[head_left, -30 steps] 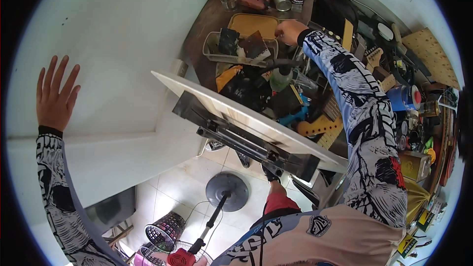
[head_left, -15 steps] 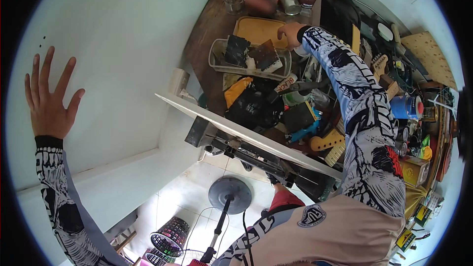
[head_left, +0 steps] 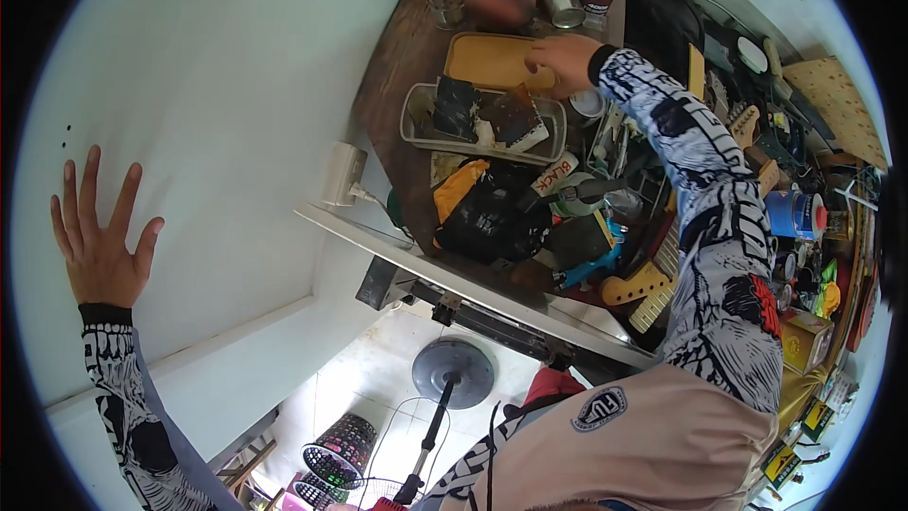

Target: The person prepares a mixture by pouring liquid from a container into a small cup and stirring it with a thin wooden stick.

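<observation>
Your right hand (head_left: 565, 61) rests on the yellow tray (head_left: 492, 59) at the far end of the bench (head_left: 402, 66), fingers bent over its edge; you cannot tell if the grip holds it. Your left hand (head_left: 99, 237) is far from the tray, spread wide and flat on the white wall (head_left: 208, 85). A clear tub (head_left: 421, 128) sits just beside the tray.

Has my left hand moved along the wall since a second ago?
Cannot tell. The left hand lies flat on the white wall with fingers spread, as before. Its place in the picture shifted, but the camera moved too, and the bare wall gives nothing fixed nearby.
</observation>
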`<state>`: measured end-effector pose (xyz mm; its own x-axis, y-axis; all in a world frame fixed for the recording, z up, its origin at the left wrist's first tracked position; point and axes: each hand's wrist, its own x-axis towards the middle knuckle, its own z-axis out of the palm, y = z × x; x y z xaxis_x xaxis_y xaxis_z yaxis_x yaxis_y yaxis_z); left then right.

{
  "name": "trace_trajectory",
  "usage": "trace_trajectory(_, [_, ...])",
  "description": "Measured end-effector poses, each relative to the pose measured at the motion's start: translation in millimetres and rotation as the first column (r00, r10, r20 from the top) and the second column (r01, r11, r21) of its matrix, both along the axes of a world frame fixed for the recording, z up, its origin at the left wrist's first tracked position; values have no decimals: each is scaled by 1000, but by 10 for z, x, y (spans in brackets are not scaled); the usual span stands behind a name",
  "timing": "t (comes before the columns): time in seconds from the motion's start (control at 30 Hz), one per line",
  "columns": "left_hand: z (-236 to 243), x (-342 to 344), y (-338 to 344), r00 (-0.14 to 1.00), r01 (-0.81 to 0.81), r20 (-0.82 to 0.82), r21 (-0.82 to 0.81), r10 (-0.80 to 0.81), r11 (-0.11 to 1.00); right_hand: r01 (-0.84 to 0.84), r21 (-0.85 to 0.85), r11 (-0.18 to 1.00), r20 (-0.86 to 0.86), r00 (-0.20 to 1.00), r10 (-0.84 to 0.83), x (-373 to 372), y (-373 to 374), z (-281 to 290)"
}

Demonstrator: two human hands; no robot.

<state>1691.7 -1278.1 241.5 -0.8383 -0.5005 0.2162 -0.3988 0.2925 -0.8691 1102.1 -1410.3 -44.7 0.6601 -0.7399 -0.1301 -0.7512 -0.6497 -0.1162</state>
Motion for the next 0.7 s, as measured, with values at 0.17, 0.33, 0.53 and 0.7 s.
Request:
trace_trajectory(0.17, [0,1,14,1000,-13,3,14,13,1000,382,-176,907,180,919,-352,-104,24,150])
trace_trajectory(0.33, [-10,-3,11,999,-41,8,6,41,999,587,-56,807,137,805,-577,-60,34,-85])
trace_trajectory(0.53, [-21,-31,-15,999,-40,6,9,40,999,597,238,766,-242,800,-549,-162,-250,-445])
trace_trajectory(0.7, [-14,-68,-18,1000,-3,19,30,2,1000,533,269,802,-188,846,-499,-190,-381,-528])
